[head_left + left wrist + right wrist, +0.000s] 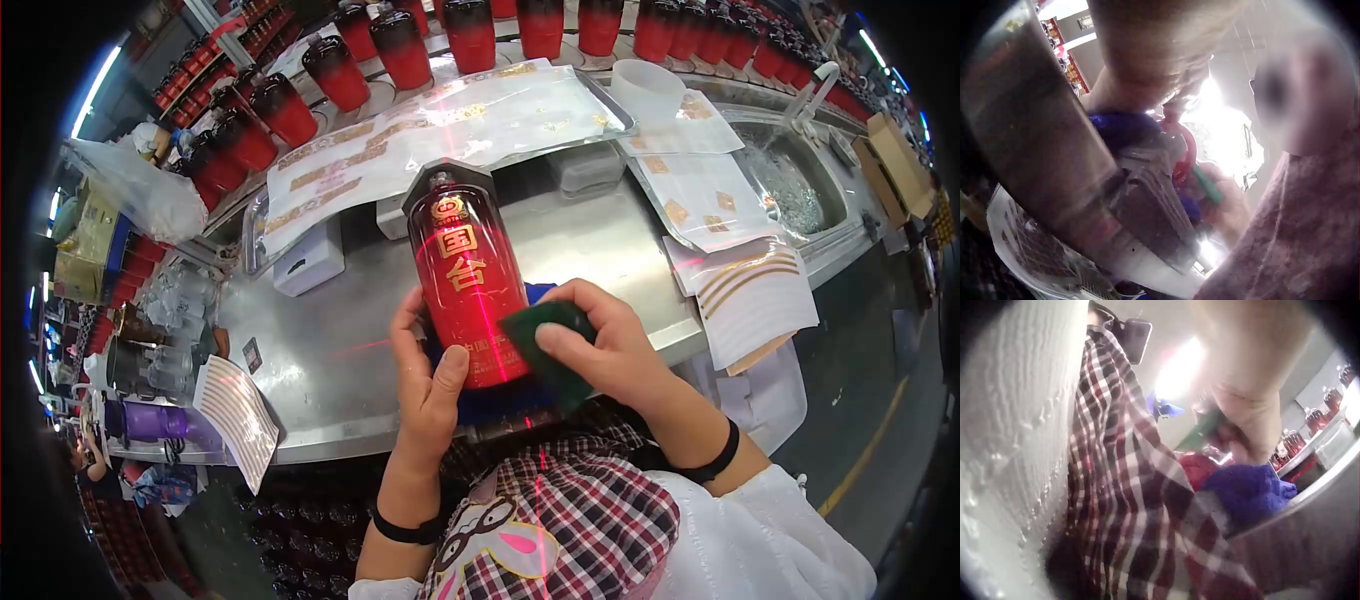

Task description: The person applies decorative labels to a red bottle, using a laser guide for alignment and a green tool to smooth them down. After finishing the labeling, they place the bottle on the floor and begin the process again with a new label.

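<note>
Centre frame: your L hand [425,375] grips the red bottle [465,275], and your R hand [600,345] pinches a green pad [540,335] against it. Prob. the rubbing step; next stroke needs a steady grip.

The left hand [425,372] is reaching up from the near side, with its fingers and thumb curling round the red bottle [465,270]. The right hand [600,345] is sitting just to its right, with its fingers bending round a green pad [522,325]. Both forearms are pointing away.
</note>
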Demonstrator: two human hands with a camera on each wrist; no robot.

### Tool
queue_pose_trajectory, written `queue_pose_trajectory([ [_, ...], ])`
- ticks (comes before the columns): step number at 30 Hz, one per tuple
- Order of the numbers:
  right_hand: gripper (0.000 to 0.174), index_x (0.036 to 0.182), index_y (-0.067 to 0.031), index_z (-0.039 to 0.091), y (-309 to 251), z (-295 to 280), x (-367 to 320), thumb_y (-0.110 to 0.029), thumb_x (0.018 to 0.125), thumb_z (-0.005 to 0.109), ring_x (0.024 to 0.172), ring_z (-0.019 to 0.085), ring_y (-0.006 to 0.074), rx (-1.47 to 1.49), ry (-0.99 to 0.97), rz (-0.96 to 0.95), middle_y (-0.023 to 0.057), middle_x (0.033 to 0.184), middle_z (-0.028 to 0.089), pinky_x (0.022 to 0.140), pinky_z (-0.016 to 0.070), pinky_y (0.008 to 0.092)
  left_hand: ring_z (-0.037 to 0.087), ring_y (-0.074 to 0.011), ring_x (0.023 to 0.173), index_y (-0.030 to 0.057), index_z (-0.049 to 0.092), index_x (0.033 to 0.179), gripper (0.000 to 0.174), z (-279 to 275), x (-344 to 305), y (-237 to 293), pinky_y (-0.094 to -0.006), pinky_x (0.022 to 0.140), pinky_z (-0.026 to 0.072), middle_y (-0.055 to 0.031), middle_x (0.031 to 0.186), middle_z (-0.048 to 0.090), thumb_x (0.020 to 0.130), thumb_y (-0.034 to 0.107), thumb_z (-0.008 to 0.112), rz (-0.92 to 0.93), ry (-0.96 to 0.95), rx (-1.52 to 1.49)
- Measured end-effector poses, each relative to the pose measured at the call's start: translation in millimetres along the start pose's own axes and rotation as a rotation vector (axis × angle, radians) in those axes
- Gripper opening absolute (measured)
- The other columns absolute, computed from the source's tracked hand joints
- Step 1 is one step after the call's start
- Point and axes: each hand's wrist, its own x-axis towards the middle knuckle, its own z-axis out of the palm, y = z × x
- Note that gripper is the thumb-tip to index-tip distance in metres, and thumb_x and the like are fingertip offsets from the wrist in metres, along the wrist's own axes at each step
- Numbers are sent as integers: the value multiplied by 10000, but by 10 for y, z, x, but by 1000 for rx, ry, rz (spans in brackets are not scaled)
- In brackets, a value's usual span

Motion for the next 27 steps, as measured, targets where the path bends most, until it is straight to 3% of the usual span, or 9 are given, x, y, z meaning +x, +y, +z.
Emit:
queue_pose_trajectory([
  [3,224,1096,-19,563,-11,-41,-14,-105,907,649,787,567,45,-24,208,-17,6,913,619,694,487,216,382,-240,1306,-16,222,1473,730,-5,0,-3,-379,1118,276,-173,1413,387,954,325,605,0,-7,-58],
  [7,232,1103,-25,558,14,19,-20,-123,913,647,759,552,45,-70,43,-86,0,903,602,677,466,212,397,-237,1282,-15,217,1473,767,25,8,1,-379,1112,288,-171,1389,401,939,350,629,11,6,37],
  [8,239,1102,-29,560,-27,14,-19,-142,913,653,748,538,39,-30,40,32,-9,884,591,660,451,206,403,-236,1275,-14,216,1474,774,36,3,-4,-379,1110,292,-171,1382,405,936,354,634,9,18,104],
  [17,246,1102,-23,557,7,19,-14,-161,920,651,743,521,36,9,32,33,-15,862,581,650,438,202,418,-234,1268,-8,216,1474,715,36,1,23,-368,1088,327,-172,1390,402,957,292,608,-40,37,-115],
  [23,248,1109,-24,551,41,34,-17,-165,928,646,755,521,38,1,52,8,-15,866,580,661,440,204,406,-235,1296,2,204,1479,647,5,-11,38,-366,1109,298,-174,1437,368,993,270,537,-49,-12,-29],
  [26,243,1106,-24,549,29,35,-22,-158,927,643,774,521,36,12,46,37,-15,874,580,681,442,204,412,-278,1315,4,271,1463,600,35,-54,-32,-419,1131,265,-187,1441,403,997,289,520,11,106,-115],
  [27,240,1103,-25,551,38,32,-19,-156,925,644,779,523,36,10,43,29,-15,875,582,684,443,205,415,-297,1317,5,311,1446,577,31,-85,-14,-443,1139,242,-190,1423,437,997,303,517,170,122,130],
])
